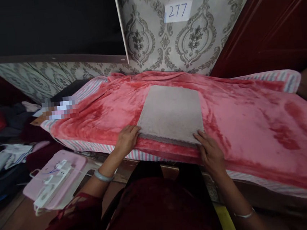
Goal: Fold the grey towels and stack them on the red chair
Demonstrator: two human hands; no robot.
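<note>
A folded grey towel (171,113) lies flat on a pink-red fleece blanket (251,120) that covers a table. My left hand (127,139) rests at the towel's near left corner, its fingers curled onto the edge. My right hand (211,151) lies flat at the near right corner, fingers stretched out and touching the towel's edge. A bangle sits on each wrist.
A striped cloth (288,78) shows under the blanket's edges. A pink stool (53,179) with a white power strip (51,182) stands at the lower left, beside a pile of clothes (7,154). Patterned wallpaper with a "277" label (177,10) backs the table; a dark red door is at right.
</note>
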